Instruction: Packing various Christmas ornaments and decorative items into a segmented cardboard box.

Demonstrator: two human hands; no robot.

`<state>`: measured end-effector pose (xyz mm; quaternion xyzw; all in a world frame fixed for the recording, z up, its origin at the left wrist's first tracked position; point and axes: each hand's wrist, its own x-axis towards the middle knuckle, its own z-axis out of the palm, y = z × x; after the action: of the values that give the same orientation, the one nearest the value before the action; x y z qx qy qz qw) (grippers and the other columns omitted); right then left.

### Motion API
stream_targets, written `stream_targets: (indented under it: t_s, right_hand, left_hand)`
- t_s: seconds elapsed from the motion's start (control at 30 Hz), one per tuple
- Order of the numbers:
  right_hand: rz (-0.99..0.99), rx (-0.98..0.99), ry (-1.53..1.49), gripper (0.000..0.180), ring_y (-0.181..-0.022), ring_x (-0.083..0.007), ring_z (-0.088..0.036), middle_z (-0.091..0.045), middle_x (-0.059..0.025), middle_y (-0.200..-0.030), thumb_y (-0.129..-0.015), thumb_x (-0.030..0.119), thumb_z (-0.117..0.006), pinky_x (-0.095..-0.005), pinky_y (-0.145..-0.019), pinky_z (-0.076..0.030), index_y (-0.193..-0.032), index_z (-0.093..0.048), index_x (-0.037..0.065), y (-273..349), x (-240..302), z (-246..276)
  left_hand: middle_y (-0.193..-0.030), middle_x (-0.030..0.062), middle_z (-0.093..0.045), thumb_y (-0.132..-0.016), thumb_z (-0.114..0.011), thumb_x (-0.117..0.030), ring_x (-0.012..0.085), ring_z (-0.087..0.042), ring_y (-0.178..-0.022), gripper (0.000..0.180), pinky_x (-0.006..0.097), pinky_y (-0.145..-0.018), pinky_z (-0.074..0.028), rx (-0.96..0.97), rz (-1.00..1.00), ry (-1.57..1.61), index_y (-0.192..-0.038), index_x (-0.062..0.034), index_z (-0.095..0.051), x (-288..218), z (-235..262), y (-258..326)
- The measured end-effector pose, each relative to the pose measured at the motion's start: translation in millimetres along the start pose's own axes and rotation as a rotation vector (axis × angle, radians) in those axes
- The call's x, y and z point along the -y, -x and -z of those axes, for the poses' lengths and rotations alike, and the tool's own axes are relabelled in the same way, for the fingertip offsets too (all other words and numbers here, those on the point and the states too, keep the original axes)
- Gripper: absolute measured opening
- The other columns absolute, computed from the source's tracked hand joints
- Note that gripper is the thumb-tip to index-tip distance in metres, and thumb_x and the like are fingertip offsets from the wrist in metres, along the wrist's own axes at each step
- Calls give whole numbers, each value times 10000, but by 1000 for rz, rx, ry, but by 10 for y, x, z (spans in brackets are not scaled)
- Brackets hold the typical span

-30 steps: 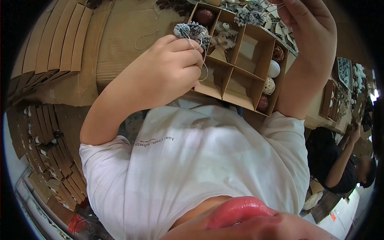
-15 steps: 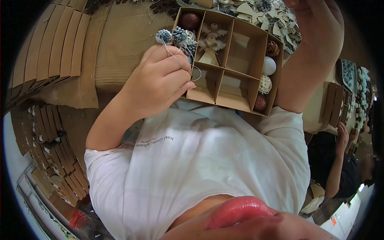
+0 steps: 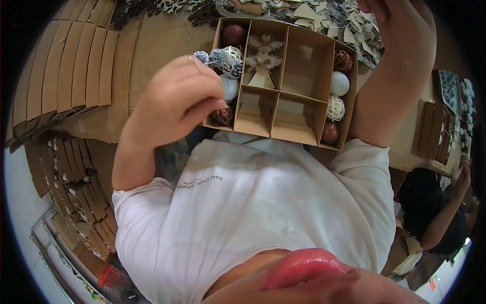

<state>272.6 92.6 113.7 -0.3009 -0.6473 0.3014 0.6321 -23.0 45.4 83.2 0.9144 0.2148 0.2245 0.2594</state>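
Observation:
My left hand (image 3: 185, 93) is closed, its fingers curled over thin strings. Small frosted pine cones (image 3: 218, 58) hang from these strings beyond my knuckles, by the left edge of a divided cardboard box (image 3: 298, 95). In the box's left column lie a dark red glitter ball (image 3: 234, 34), a pale wicker ball (image 3: 233, 55), a white ball (image 3: 229, 88) and a brown wicker ball (image 3: 223, 115). An angel figure (image 3: 263, 63) with feathery wings fills one compartment. My right hand (image 3: 400, 17), partly cut off by the upper edge, is beside a heap of wooden cutouts (image 3: 324, 17); its grip is hidden.
Cardboard boxes (image 3: 66, 66) stand in a row on the left, with more stacked boxes (image 3: 81, 197) below. The box's right column holds a brown wicker ball (image 3: 342, 60), white ball (image 3: 340, 83) and others. A co-worker (image 3: 435, 207) in black is at the right.
My left hand has moved left and down with the pine cones, uncovering the white and brown wicker balls in the left column. My right hand stays by the heap.

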Motion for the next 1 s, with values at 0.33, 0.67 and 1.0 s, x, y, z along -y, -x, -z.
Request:
stream_targets:
  t_s: [0.33, 0.67, 1.0]
  right_hand:
    - [-123, 45, -151, 184, -421, -29, -423, -597, -26, -667, -944, 70, -527, -158, -402, -355, -1103, -593, 3, 105, 138, -40]
    - [-542, 232, -173, 358, -576, -100, -571, -659, -90, -847, -884, 46, -576, -217, -504, -465, -1231, -525, -29, -152, 463, -448]
    - [-618, 558, -139, 364, -653, -124, -577, -600, -58, -820, -867, 101, -602, -265, -596, -481, -1197, -514, -23, -295, 451, -667]
  left_hand:
    - [-916, 45, -586, -897, -603, -51, 126, -566, -841, 174, 273, -761, -464, 126, 587, 289, -1060, -5, -566, 73, 910, -283]
    - [-782, -4, -572, -868, -598, 24, 49, -520, -706, 352, 199, -600, -398, -49, 305, 186, -1202, -63, -530, -292, 807, -777]
    - [-849, 7, -578, -896, -543, 18, 52, -541, -702, 250, 199, -608, -425, -216, 205, 238, -1133, -59, -525, -77, 662, -769]
